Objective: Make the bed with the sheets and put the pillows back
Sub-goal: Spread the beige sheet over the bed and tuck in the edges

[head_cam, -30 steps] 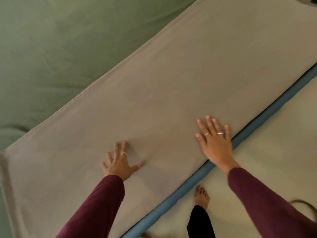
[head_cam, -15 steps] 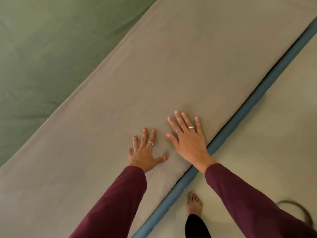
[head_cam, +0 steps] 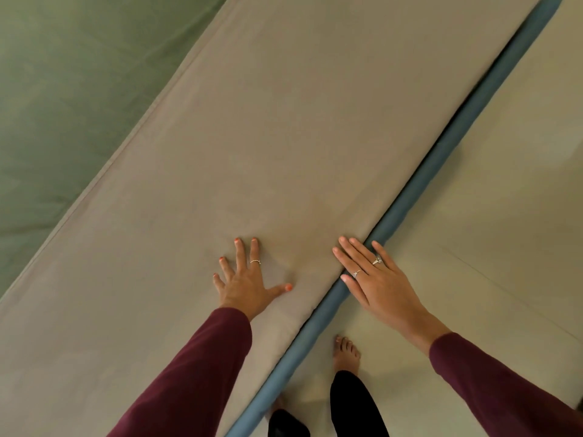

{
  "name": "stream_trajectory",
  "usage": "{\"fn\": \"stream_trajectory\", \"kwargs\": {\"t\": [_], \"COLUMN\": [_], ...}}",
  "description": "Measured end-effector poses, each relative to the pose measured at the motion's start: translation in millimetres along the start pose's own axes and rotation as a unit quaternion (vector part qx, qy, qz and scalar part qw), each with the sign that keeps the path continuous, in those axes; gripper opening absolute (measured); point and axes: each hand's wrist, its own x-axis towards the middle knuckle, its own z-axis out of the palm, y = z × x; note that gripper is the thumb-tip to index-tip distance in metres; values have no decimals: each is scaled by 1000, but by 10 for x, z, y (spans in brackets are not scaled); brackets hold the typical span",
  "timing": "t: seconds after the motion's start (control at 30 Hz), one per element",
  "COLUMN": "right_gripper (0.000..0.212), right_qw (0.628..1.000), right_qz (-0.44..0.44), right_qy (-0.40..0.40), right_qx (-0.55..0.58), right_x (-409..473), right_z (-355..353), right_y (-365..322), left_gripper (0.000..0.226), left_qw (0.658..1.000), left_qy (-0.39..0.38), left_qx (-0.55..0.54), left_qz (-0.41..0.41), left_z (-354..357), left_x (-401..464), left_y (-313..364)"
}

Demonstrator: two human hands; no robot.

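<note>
I see smooth taupe folded sheet [head_cam: 284, 137] over green fitted bed cover [head_cam: 63, 89], blue padded bed edge [head_cam: 410, 197], left hand [head_cam: 244, 283] flat, splayed, right hand [head_cam: 375, 280] straight-fingered at edge, bare foot [head_cam: 346, 353] on pale floor [head_cam: 489, 216]

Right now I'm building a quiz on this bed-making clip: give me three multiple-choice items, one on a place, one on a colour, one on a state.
1. Where does the left hand rest?
A. on the beige cover
B. on the floor
C. on the green sheet

2. What colour is the bed edge under the right hand?
A. red
B. blue
C. white

3. How are the left hand's fingers?
A. curled in a fist
B. pinching a fold
C. spread flat

Answers: 1 A, the palm lies on the beige fabric; 2 B, a blue strip borders the cover; 3 C, the fingers lie straight and apart.
</note>
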Motion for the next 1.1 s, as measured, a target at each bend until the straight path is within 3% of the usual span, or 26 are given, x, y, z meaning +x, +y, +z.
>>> {"fn": "stream_trajectory", "kwargs": {"t": [0.1,0.4,0.5,0.67,0.83,0.9,1.0,1.1], "right_gripper": [44,40,40,46,45,48,56,60], "right_qw": [999,996,997,993,994,997,992,965], "right_qz": [-21,-76,-77,-83,-96,-50,78,243], "right_qy": [26,40,15,-76,-53,-61,-97,-92], "right_qx": [3,-10,-14,-24,-7,-16,-3,11], "right_x": [-25,36,38,68,338,586,838,847], "right_z": [-50,-19,-88,-142,-409,-478,-481,-464], "right_y": [41,173,212,267,366,501,791,1139], "left_gripper": [117,104,99,109,119,122,121,118], "left_qw": [1000,997,993,992,990,989,978,938], "left_qy": [11,41,43,42,50,49,29,29], "left_qx": [-29,39,58,100,125,120,112,164], "left_qz": [-6,51,88,57,40,68,172,304], "left_z": [40,171,170,182,139,57,-115,-319], "left_x": [-33,-98,-135,-78,-92,8,182,431], "left_y": [169,404,414,551,845,906,969,1031]}}
